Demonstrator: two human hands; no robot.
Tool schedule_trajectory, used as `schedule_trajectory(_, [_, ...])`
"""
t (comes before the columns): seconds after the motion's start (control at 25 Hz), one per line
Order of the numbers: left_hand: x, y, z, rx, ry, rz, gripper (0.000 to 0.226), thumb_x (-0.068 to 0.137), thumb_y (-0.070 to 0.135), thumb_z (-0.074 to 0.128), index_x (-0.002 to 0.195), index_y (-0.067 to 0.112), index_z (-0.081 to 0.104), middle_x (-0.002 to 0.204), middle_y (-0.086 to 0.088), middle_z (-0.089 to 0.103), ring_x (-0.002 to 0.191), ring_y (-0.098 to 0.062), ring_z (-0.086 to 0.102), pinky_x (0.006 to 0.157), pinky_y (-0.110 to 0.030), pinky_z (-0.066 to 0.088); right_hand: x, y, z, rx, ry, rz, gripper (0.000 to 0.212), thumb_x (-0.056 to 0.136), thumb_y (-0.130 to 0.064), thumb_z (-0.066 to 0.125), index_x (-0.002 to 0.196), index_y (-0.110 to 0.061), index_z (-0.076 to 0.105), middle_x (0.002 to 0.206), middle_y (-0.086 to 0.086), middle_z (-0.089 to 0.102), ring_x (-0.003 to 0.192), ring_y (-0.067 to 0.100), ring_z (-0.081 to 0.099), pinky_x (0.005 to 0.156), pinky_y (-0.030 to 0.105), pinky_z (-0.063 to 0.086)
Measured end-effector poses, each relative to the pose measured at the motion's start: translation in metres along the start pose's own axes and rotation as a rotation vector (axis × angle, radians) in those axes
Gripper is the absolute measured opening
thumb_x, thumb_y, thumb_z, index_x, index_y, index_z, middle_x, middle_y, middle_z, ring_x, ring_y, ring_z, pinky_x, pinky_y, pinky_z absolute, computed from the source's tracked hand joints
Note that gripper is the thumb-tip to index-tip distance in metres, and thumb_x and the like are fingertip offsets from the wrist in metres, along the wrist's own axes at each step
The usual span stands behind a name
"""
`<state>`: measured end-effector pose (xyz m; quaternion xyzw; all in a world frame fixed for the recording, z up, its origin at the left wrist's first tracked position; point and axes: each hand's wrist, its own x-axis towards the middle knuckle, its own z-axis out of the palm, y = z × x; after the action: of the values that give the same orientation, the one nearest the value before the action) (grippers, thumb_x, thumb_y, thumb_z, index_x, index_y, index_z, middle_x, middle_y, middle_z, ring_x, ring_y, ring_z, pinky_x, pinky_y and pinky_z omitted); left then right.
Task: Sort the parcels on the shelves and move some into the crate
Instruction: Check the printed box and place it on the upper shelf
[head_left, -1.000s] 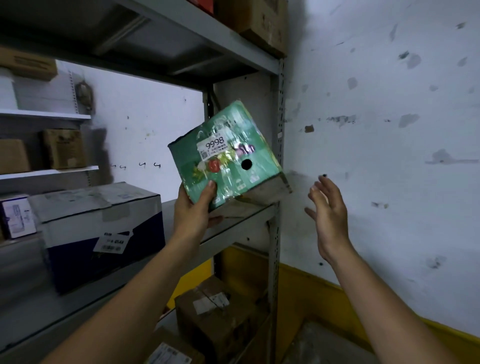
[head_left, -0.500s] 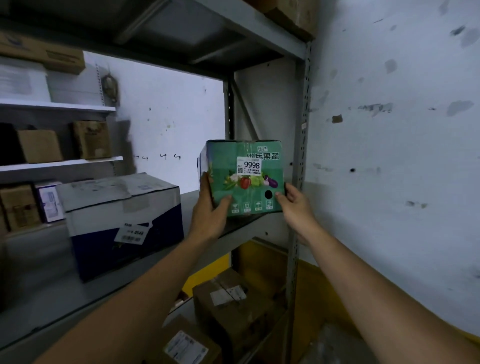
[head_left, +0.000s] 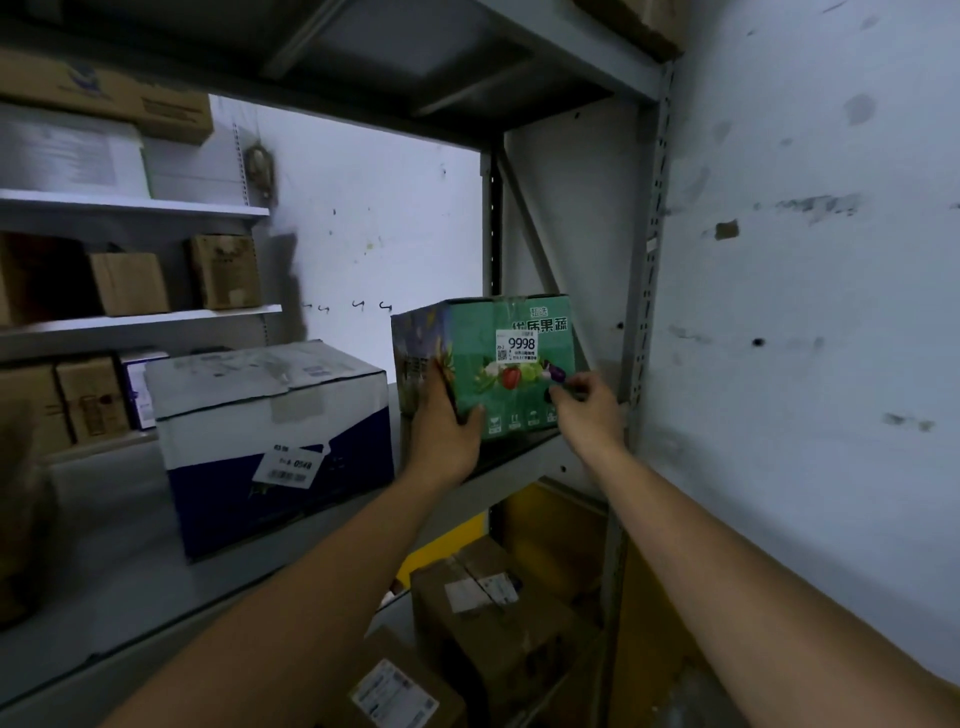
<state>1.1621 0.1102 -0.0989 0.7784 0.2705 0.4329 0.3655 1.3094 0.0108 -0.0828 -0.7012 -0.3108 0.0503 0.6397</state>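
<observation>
The green box, printed with vegetables and labelled 9998, stands upright on the shelf between the two hands. The left hand wraps its lower left corner, thumb on the front. The right hand pinches its lower right edge. It looks like stiff card under glossy film, so probably fairly light but slick; low, opposite corners seem the safest hold. A white and navy carton sits left of the left hand, and brown cartons lie below both wrists.
</observation>
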Motion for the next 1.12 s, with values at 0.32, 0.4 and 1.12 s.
schedule_trajectory(0.32, [0.018,-0.015,0.007,0.136,-0.028,-0.108,0.09,0.097,0.001,0.055,0.162,0.026,-0.002,0.159,-0.015,0.035,0.131,-0.036,0.051,0.1,-0.038,0.05,0.01,0.01,0.021,-0.099,-0.187,0.09,0.051,0.102,-0.041,0.052,0.15,-0.027,0.044,0.154,0.007,0.043,0.135,0.031,0.047,0.103,0.036,0.039])
schedule_trajectory(0.4, [0.013,-0.013,0.012,0.17,-0.064,-0.136,0.091,0.097,-0.002,0.054,0.162,0.024,-0.005,0.162,-0.016,0.03,0.133,-0.037,0.048,0.097,-0.033,0.046,0.01,0.016,0.023,-0.033,-0.228,0.135,0.055,0.102,-0.041,0.052,0.154,-0.029,0.039,0.16,0.005,0.037,0.142,0.03,0.04,0.112,0.04,0.037])
schedule_trajectory(1.12, [-0.009,0.004,0.004,0.176,-0.187,-0.225,0.075,0.095,0.01,0.06,0.158,0.025,0.023,0.133,-0.007,0.061,0.093,-0.016,0.059,0.07,-0.024,0.051,-0.005,0.011,0.013,-0.094,-0.417,0.101,0.05,0.102,-0.033,0.053,0.151,-0.025,0.043,0.156,0.002,0.043,0.141,0.028,0.041,0.115,0.047,0.037])
